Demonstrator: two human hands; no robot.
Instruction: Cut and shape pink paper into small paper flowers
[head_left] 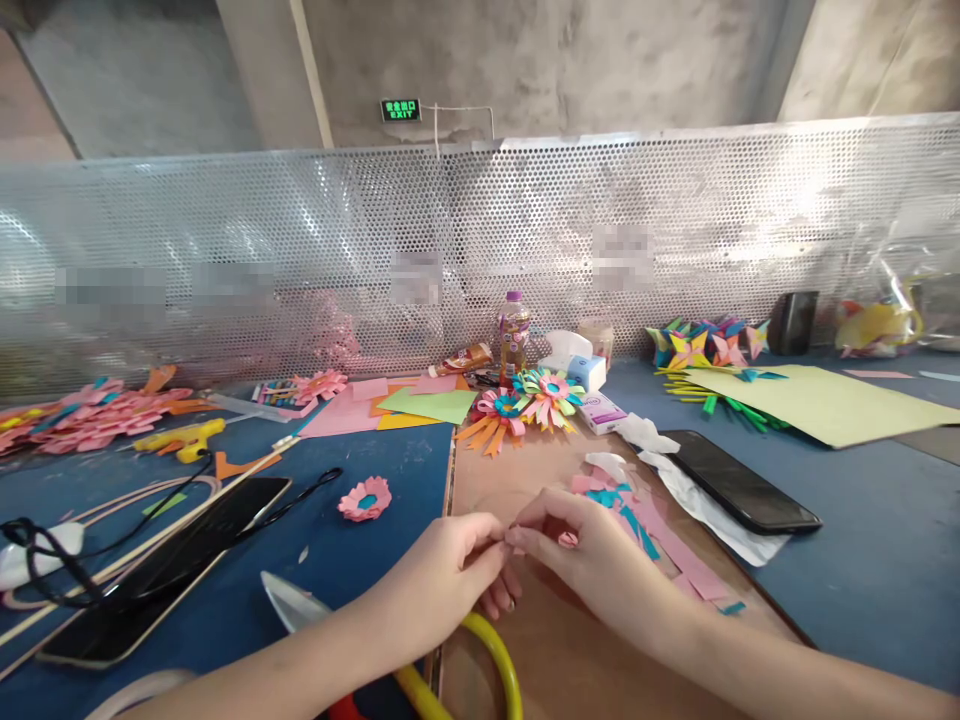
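"What's at twelve?"
"Grey wall (555,60), lit exit sign (400,110) at eleven."
"And below?"
"Perforated screen (517,220), ten to two, glare (810,190) at two; blue tabletop (885,550) at four and eight."

A small pink paper piece (568,540), mostly hidden, shows inside the curled right hand (592,550).

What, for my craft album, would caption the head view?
Left hand and right hand, fingertips close together, near a round pink-and-teal paper flower.

Lit green on the exit sign (400,110), above the perforated metal screen (525,210): "安全出口" over "EXIT"; too small to read on the bottle (514,335), in front of that screen.
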